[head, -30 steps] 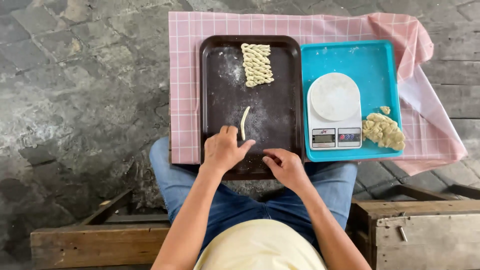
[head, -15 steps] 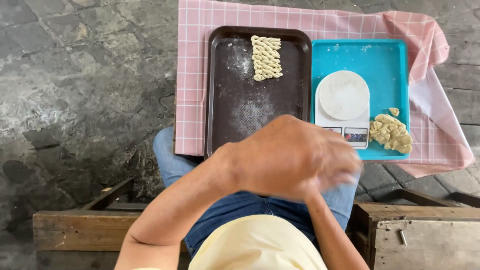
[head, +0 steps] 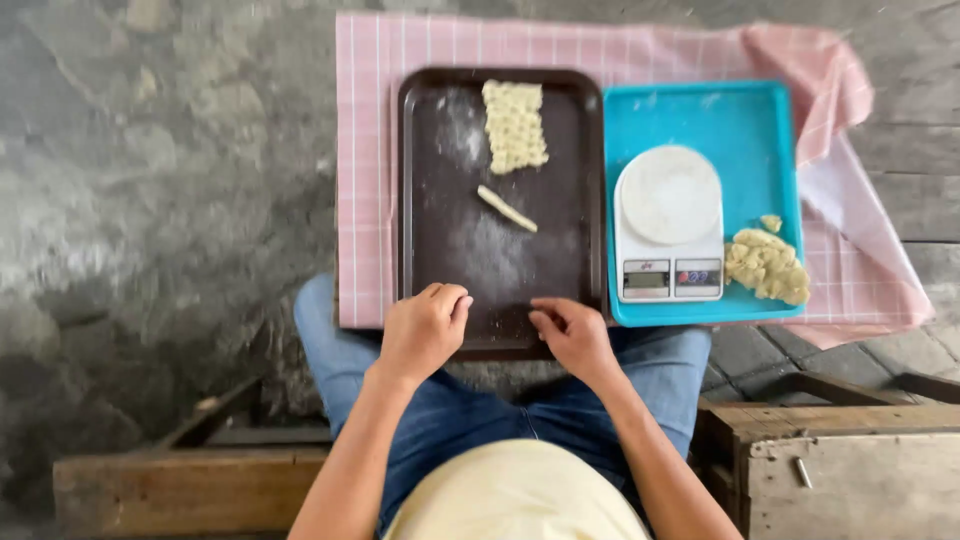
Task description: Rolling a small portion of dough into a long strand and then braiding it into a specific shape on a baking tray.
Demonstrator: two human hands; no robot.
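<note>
Hands at the near rim of the dark baking tray (head: 425, 200) now, both of them down low. The left hand (head: 423, 330) sits curled over the tray's front edge, fingers tucked in loosely, and nothing can be seen gripped in it. The right hand (head: 572, 335) rests just beside it on the same edge, fingers bent inward, thumb and forefinger close together; whether they pinch anything is too small to tell. Out in the middle of the tray lies a single short dough strip (head: 506, 208), pale, slanted, lying free on a floury patch and well apart from both hands. Beyond it, at the far end of the tray, a block of shaped dough pieces (head: 514, 125) is packed in neat rows. To the right, touching the dark tray, a turquoise tray (head: 740, 115) carries a white kitchen scale (head: 668, 225) and, near its right side, a lump of raw dough (head: 766, 264). A pink checked cloth (head: 365, 150) lies under both trays, and the person's jeans show below.
</note>
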